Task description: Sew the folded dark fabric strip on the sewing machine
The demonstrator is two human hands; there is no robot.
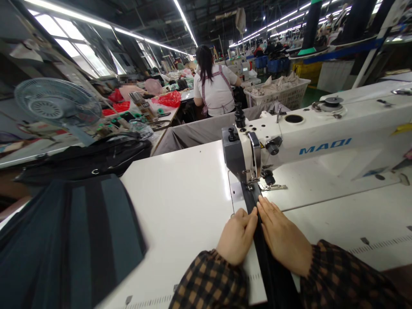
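A long black fabric strip (264,257) runs from the table's front edge up beneath the presser foot (250,187) of a white sewing machine (322,146). On its left side my left hand (237,236) has curled fingers, the thumb lying along the strip and pinching its edge. My right hand (283,236) rests flat on the strip's right side, fingers stretched forward and close together. Both hands sit just in front of the needle area, their fingertips nearly touching. The needle itself is too small to make out.
Dark fabric with grey-blue bands (96,219) hangs over the table's left side, near a black garment (96,156). Farther back are a fan (48,105), a seated co-worker (215,88) and a white basket (280,96) of beige cloth. The white tabletop (174,193) spreads left of the machine.
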